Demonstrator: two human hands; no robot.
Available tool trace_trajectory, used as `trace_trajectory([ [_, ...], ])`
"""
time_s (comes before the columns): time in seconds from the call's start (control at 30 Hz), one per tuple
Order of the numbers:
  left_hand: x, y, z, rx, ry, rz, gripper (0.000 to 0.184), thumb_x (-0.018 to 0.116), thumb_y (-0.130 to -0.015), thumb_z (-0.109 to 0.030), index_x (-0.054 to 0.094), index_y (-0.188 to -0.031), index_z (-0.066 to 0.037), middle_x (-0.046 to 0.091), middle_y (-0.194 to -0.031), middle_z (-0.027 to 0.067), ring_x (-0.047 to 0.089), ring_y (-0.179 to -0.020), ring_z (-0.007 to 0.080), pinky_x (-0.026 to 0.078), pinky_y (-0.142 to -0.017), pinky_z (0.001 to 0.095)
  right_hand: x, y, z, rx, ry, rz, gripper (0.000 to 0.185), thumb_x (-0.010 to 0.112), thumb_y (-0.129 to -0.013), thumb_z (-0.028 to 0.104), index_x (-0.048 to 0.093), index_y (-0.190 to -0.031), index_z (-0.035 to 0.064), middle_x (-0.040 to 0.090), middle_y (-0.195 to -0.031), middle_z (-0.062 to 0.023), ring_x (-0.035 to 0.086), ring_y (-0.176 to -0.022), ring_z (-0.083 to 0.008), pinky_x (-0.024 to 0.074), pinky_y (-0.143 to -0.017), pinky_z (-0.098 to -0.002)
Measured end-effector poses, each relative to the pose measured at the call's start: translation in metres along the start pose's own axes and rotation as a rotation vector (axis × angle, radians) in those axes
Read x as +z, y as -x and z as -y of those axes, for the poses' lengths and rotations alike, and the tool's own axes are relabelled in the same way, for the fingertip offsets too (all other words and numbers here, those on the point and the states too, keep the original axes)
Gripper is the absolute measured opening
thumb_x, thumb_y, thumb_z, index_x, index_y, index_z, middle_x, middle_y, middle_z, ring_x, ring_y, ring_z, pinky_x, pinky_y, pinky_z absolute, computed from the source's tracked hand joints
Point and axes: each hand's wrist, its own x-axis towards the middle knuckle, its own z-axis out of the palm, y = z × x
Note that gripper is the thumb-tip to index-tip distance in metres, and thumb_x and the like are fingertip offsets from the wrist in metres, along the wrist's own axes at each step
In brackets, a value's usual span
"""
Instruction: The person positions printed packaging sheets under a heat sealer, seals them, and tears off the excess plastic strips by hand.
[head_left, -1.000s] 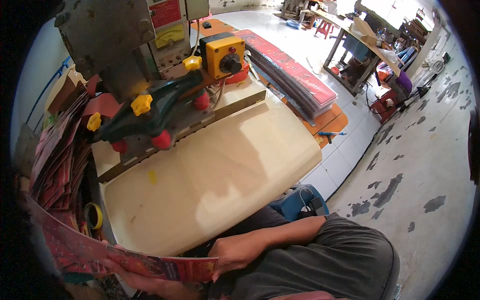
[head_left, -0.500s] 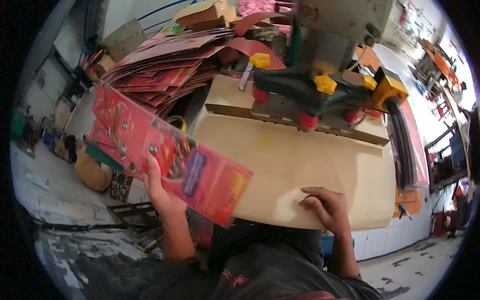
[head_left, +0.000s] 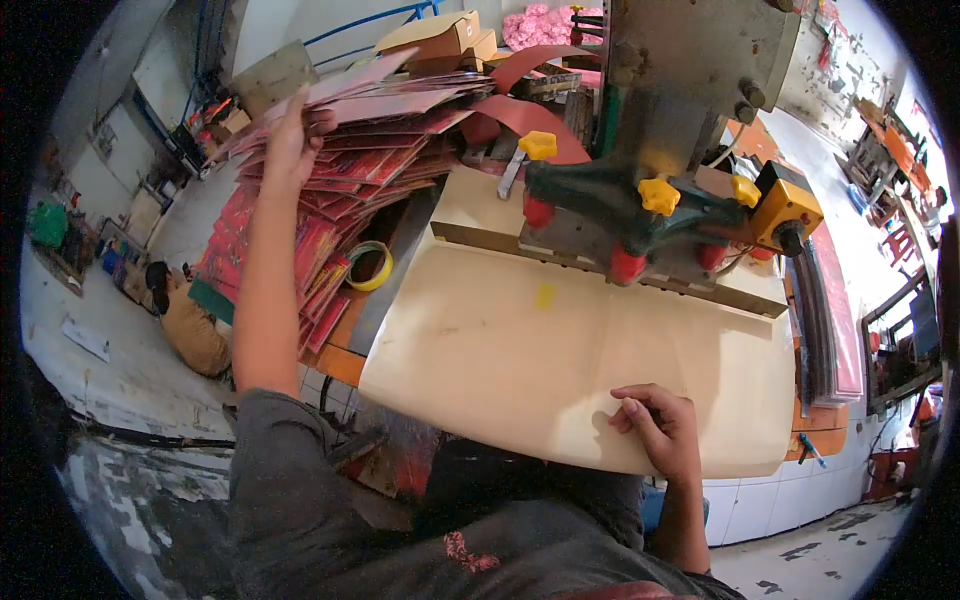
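Observation:
My left hand (head_left: 292, 145) is stretched out over the pile at the left, its fingers closed on the edge of a flat printed sheet (head_left: 350, 85) on top. Below it lies a tall, uneven stack of red printed sheets (head_left: 370, 165). My right hand (head_left: 660, 425) rests at the front of the cream work surface (head_left: 480, 350), fingers curled and nothing visible in them. Behind the surface stands a press machine with a dark green arm (head_left: 600, 185), yellow knobs (head_left: 659, 196) and red feet.
A roll of yellow tape (head_left: 370, 266) sits beside the stack. A yellow control box (head_left: 787, 208) is at the right, near a pile of plastic-covered sheets (head_left: 830, 310). Cardboard boxes (head_left: 430, 38) stand behind. A person (head_left: 190, 320) crouches on the floor at the left.
My left hand has moved from the front of the surface up and left to the top of the stack, with the printed sheet. My right hand has stayed nearly in place.

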Motion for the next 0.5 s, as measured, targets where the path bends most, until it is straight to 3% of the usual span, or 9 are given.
trace_trajectory([
  [0.03, 0.002, -0.01, 0.006, 0.002, 0.003, 0.001, 0.031, 0.07, -0.097, -0.038, 0.066, -0.106, -0.009, 0.073, -0.085, 0.004, 0.07, -0.065, 0.0145, 0.041, -0.049, 0.021, -0.001, 0.0, 0.0, 0.005, -0.007, 0.002, 0.019, 0.06, -0.103, 0.01, 0.071, -0.112, -0.0028, 0.074, -0.08, -0.0103, 0.07, -0.072, -0.0126, 0.0564, -0.069, -0.0268],
  [0.1, 0.004, -0.024, 0.022, -0.284, -0.217, 0.067, 0.032, 0.07, -0.096, -0.039, 0.065, -0.106, -0.008, 0.071, -0.084, 0.0036, 0.069, -0.065, 0.0116, 0.035, -0.044, 0.0188, -0.002, 0.0, 0.001, 0.0, -0.015, 0.001, 0.019, 0.06, -0.103, 0.01, 0.071, -0.112, -0.0029, 0.074, -0.08, -0.0104, 0.07, -0.072, -0.0126, 0.0562, -0.068, -0.0268],
  [0.2, -0.001, -0.032, 0.047, -0.405, -0.214, 0.089, 0.032, 0.071, -0.095, -0.039, 0.064, -0.104, -0.009, 0.069, -0.082, 0.0025, 0.067, -0.065, 0.01, 0.031, -0.041, 0.0173, -0.001, 0.001, 0.005, 0.0, -0.029, -0.003, 0.019, 0.06, -0.103, 0.009, 0.071, -0.111, -0.0045, 0.073, -0.079, -0.0104, 0.069, -0.072, -0.0128, 0.0553, -0.068, -0.0265],
  [0.5, -0.007, -0.055, 0.062, -0.485, -0.124, 0.136, 0.024, 0.071, -0.096, -0.034, 0.064, -0.106, -0.014, 0.067, -0.082, 0.0023, 0.061, -0.056, 0.0091, 0.027, -0.039, 0.0156, 0.001, 0.0, 0.007, 0.016, -0.039, -0.006, 0.019, 0.061, -0.103, 0.008, 0.071, -0.109, -0.0064, 0.072, -0.078, -0.0099, 0.067, -0.071, -0.0128, 0.0545, -0.067, -0.0262],
])
